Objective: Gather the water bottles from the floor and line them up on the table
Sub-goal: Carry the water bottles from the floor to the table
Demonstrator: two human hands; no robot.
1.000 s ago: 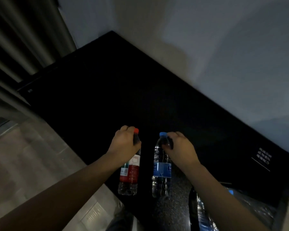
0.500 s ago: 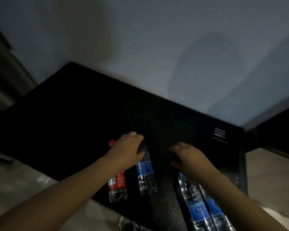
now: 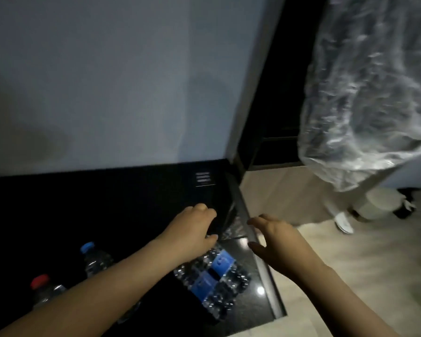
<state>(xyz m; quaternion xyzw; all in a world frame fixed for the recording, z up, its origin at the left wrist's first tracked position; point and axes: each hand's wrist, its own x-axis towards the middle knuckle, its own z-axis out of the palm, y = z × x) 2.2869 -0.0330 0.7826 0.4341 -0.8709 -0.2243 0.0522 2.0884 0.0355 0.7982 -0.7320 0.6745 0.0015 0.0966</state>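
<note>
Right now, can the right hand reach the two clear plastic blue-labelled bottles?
Probably yes: the open right hand hovers just beside the clear plastic blue-labelled bottles, nothing between, though the left hand covers their tops.

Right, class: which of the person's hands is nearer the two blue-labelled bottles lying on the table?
Left. The left hand is above the far ends of the blue-labelled bottles; contact is unclear. The right hand is spread open off to their right, over the table edge.
</note>
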